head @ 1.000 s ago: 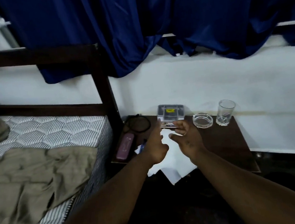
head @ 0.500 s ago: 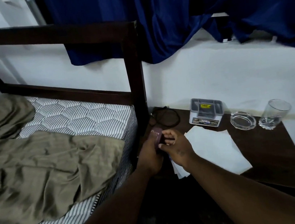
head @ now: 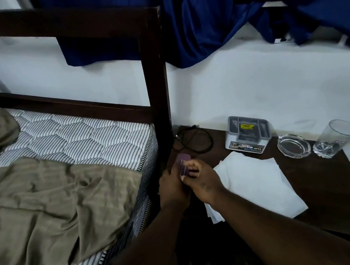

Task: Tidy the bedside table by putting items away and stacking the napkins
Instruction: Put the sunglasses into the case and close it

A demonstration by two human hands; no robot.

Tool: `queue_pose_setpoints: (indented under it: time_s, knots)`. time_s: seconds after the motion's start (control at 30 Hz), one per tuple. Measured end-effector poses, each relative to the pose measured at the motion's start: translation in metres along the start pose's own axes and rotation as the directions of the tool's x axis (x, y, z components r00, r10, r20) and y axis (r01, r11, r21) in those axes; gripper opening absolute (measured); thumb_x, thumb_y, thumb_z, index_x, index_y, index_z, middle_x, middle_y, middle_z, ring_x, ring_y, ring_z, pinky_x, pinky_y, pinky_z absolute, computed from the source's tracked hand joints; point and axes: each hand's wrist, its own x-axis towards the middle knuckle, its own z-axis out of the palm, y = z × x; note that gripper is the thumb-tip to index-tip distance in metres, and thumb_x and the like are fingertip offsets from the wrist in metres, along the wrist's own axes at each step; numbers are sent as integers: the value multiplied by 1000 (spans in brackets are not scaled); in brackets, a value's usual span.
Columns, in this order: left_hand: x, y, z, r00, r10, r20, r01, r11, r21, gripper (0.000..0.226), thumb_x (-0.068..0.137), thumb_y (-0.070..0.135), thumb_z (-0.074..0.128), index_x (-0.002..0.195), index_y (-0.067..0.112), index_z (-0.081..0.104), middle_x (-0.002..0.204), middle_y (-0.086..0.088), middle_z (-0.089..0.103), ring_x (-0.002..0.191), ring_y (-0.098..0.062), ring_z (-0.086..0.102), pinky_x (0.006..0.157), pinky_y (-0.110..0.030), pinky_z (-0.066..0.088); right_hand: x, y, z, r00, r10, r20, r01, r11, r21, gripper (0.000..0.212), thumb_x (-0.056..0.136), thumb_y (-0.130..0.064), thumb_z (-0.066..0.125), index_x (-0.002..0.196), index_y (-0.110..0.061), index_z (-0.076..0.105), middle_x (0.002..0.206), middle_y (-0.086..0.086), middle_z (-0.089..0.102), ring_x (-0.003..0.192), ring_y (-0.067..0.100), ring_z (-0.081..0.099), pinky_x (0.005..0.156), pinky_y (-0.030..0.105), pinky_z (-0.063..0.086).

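Currently: fingers (head: 193, 163) of right hand (head: 203, 182) and left hand (head: 173, 188) are all curled round 1 small purple case (head: 183, 163), held between the 2 hands close to the bedpost (head: 157, 90).

Step judged: putting an item away. The napkins (head: 255, 184) lie just right of the fingers, loosely overlapped on the table (head: 335, 188), not yet stacked.

Next move needs a destination, perhaps the grey organiser (head: 247, 135) beyond the fingers.

A black cable (head: 195, 143) lies just beyond them; ashtray (head: 293, 146) and glass (head: 334, 139) sit farther right.

Case underside hidden, print illegible. Whether it touches the table: cannot tell.

Left hand (head: 173, 188), right hand (head: 203, 181), apparently touching
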Motion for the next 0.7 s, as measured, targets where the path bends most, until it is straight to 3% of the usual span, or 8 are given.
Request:
queue_pose_setpoints:
  time_s: [0.23, 0.33, 0.4, 0.53, 0.63, 0.7]
  knots:
    - [-1, 5, -6, 997, -22, -68, 20, 999, -25, 54, 90, 29, 66, 140, 14, 56, 129, -13, 67, 117, -35, 60, 100, -41, 46, -5, -11, -15, 1000, -15, 9, 14, 999, 29, 41, 84, -5, 76, 118, -24, 64, 114, -6, 67, 111, 17, 64, 101, 36, 54]
    - [-1, 12, -19, 998, 33, -56, -35, 999, -34, 61, 83, 27, 73, 140, 12, 58, 126, -13, 69, 115, -34, 63, 98, -41, 49, -9, -24, -34, 1000, -17, -14, 18, 997, 73, 44, 86, 1, 73, 125, -16, 61, 122, 4, 61, 109, 20, 60, 102, 41, 52]
    - [-3, 23, -31, 996, 64, -61, -70, 993, -96, 59, 79, 21, 75, 136, 12, 62, 123, -12, 71, 114, -32, 66, 96, -32, 51, -13, -32, -52, 999, -26, -30, 29, 994, 108, 46, 88, 8, 68, 129, -8, 58, 128, 13, 58, 109, 24, 58, 101, 44, 51]
    - [-9, 56, -49, 997, 75, -19, -78, 958, -275, 61, 75, 28, 78, 134, 21, 67, 122, 4, 73, 107, -6, 67, 77, 7, 36, -27, -49, -92, 997, -50, -62, 64, 966, 249, 47, 87, 16, 64, 130, 0, 52, 128, 18, 57, 104, 27, 57, 87, 37, 53]
    - [-13, 87, -62, 990, 129, 47, -103, 922, -374, 77, 61, 49, 73, 134, 25, 67, 118, 12, 73, 98, 9, 67, 78, 6, 42, -46, -62, -123, 996, -84, -23, 86, 922, 378, 53, 89, 6, 70, 134, -11, 49, 120, 1, 60, 101, 14, 62, 80, 26, 60]
    - [-19, 109, -70, 973, 197, 118, -121, 878, -464, 75, 56, 47, 76, 129, 30, 71, 112, 14, 76, 95, 10, 70, 82, -4, 50, -57, -66, -142, 997, -76, -12, 74, 895, 440, 61, 89, 0, 72, 139, -21, 45, 124, -3, 60, 106, 8, 61, 93, 38, 58]
